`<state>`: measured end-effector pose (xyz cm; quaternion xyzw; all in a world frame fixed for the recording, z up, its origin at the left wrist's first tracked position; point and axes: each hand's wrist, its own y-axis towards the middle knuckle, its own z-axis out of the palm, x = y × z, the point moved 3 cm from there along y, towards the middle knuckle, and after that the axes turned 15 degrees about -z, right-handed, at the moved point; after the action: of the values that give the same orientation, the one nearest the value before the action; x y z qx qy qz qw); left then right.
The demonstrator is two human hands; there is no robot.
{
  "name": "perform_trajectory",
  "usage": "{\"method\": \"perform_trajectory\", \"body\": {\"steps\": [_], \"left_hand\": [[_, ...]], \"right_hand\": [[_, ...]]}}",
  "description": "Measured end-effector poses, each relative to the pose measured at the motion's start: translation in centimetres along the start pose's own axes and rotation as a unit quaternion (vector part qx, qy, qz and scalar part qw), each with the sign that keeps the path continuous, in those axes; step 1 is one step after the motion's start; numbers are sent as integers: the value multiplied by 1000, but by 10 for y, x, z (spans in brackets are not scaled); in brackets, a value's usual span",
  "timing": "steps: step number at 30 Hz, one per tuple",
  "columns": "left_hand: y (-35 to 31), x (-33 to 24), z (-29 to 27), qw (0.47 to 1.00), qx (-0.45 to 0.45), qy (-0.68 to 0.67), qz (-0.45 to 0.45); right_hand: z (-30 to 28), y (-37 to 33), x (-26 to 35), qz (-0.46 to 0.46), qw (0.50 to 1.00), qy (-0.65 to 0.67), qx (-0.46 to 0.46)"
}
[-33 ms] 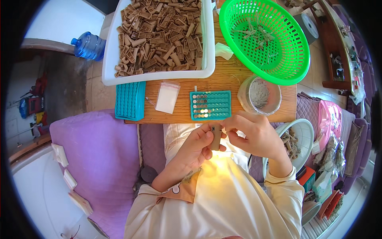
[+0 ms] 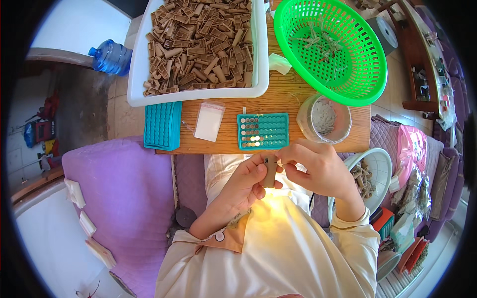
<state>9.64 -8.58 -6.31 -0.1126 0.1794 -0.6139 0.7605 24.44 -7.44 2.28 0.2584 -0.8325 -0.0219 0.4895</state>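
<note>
My left hand [image 2: 247, 181] is closed around a small tan plastic casing [image 2: 270, 172], held upright over my lap with a dark spot near its top. Against the casing's upper right side, my right hand [image 2: 314, 164] has thumb and forefinger pinched together; what is between those fingertips is too small to make out. Just beyond my hands, on the table, lies a teal tray [image 2: 273, 130] with rows of round pockets. Small silver button cells [image 2: 249, 126] fill the pockets on its left side.
The wooden table [image 2: 226, 145] also bears a white tub [image 2: 198, 97] heaped with brown casings, stacked teal trays [image 2: 162, 126], a clear packet [image 2: 209, 122], a tub of pale small parts [image 2: 340, 130] and a green basket [image 2: 293, 59]. A white basket [image 2: 386, 164] stands at my right.
</note>
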Motion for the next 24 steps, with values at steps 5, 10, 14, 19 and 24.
{"method": "perform_trajectory", "body": {"steps": [5, 10, 14, 19, 24], "left_hand": [[0, 2, -1, 998, -39, 43, 3], [-3, -3, 4, 995, -93, 26, 9], [0, 1, -8, 995, -101, 14, 13], [0, -2, -13, 991, -98, 86, 32], [-2, 0, -12, 988, -95, 116, 21]], "right_hand": [[4, -2, -1, 6, 1000, -7, 5], [8, 2, -2, 5, 1000, 14, 13], [12, 2, -10, 9, 1000, 8, 20], [17, 4, -18, 0, 1000, -1, 31], [17, 4, -22, -3, 998, 22, 54]]}}
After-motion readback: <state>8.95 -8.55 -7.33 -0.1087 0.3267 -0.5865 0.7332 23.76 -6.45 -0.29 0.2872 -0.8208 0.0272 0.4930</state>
